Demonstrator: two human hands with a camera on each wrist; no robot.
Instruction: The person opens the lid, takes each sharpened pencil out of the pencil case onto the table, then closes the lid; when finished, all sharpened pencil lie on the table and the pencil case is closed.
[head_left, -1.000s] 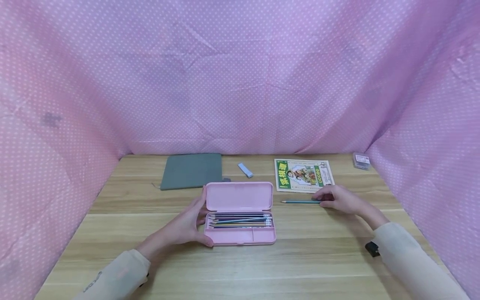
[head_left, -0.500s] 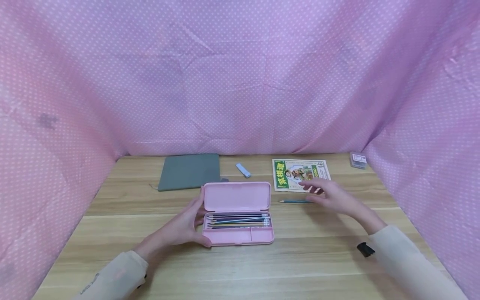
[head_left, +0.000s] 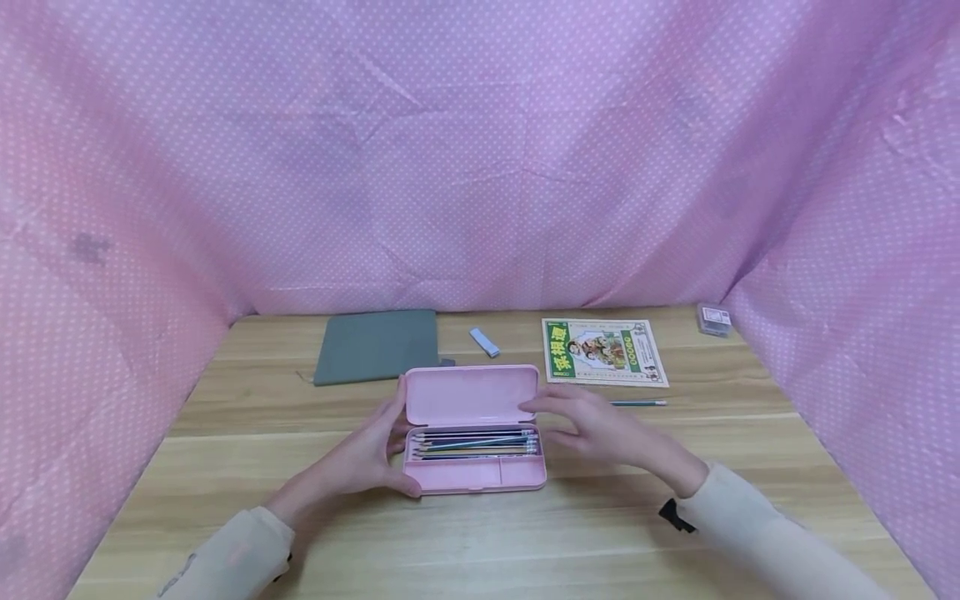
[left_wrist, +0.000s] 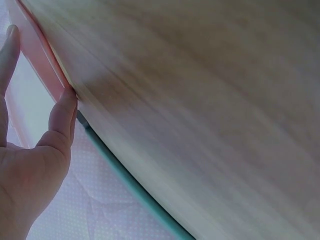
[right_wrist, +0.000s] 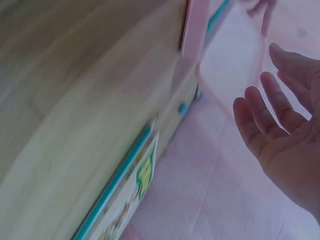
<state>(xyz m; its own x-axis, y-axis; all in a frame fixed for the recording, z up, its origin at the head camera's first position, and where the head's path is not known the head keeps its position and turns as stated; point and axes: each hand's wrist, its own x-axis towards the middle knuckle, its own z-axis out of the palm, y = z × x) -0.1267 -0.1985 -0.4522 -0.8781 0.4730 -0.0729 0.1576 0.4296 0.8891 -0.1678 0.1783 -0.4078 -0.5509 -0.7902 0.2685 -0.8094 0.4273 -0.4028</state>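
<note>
Sleeves at near edge, both forearms over the desk [head_left: 225, 450]. I read the left hand [head_left: 367, 458] as bracing the pink pencil case [head_left: 474, 475] at its left end, thumb and fingers curled on tray and raised lid, prob. to stop it sliding. Right hand [head_left: 592, 427] hovers at the case's right end, fingers straight, holding nothing. Pencils [head_left: 476, 442] lie in the tray. Beyond: loose pencil [head_left: 637, 403], booklet [head_left: 604, 352], eraser [head_left: 484, 342], grey pouch [head_left: 377, 345], small box [head_left: 714, 319], w/ pink curtain [head_left: 480, 150] behind.
</note>
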